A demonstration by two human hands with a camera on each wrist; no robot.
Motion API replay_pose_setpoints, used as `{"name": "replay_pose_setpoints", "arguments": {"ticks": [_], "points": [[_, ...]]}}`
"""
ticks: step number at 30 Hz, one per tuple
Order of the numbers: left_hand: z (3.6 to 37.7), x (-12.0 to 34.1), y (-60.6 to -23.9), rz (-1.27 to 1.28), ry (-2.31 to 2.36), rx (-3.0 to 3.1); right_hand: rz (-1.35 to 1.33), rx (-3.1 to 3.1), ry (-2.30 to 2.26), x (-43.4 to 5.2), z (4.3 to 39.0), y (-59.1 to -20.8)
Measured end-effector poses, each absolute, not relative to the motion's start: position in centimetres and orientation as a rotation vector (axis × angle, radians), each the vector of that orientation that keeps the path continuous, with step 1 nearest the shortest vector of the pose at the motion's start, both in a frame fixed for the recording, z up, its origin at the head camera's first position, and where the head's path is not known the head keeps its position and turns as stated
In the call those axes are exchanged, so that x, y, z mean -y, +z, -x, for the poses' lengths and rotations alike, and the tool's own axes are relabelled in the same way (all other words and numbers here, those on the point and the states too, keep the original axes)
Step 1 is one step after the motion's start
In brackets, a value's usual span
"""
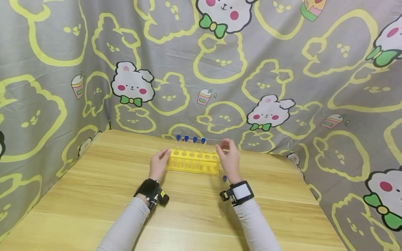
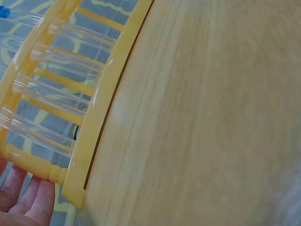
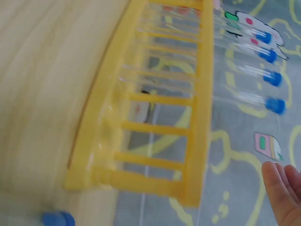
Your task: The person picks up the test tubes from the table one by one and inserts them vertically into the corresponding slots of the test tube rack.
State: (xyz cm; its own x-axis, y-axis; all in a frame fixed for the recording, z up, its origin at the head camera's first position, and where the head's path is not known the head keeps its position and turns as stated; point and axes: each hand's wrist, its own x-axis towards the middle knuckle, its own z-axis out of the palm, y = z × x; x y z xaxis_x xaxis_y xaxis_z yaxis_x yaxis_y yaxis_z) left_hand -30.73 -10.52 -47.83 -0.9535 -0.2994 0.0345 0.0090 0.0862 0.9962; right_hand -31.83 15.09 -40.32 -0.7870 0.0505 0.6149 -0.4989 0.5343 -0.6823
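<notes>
Near the back of the wooden table (image 1: 94,195) stands a yellow rack (image 1: 193,162) with four clear tubes (image 1: 190,148) in it, each with a blue cap. The rack sits between the two hands. The left hand (image 1: 159,163) rests against the rack's left end, with its fingers (image 2: 29,200) laid straight along the end post. The right hand (image 1: 228,157) is at the rack's right end, raised a little above the top edge, fingers bent loosely. From the head view it is hard to tell whether this hand touches the rack or pinches anything; in the right wrist view its fingertips (image 3: 283,185) are in the air, apart from the rack, and hold nothing. Another tube (image 1: 223,195) with a blue cap lies flat on the table just behind the right wrist, and the wrist band hides part of it. Both wrist views are blurry and show only part of the rack. Both arms reach forward in pale sleeves, each with a black band on the wrist. Behind the table hangs a grey cloth (image 1: 282,69) with yellow bear shapes and white bunnies.
</notes>
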Motion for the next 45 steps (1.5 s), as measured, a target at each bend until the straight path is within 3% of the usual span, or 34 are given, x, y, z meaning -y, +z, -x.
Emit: {"name": "replay_pose_setpoints", "arguments": {"ticks": [10, 19, 45], "points": [[30.7, 10.5, -47.9, -0.299, -1.97, 2.129, -0.191, 2.284, 1.227, -19.6, 30.9, -40.0], [30.6, 10.6, -47.8, -0.292, -1.964, 2.137, 0.021, 2.841, 1.268, -23.4, 30.6, -40.7], [30.7, 10.5, -47.8, -0.295, -1.951, 2.135, 0.211, 3.149, 1.142, -23.4, 30.5, -45.1]]}}
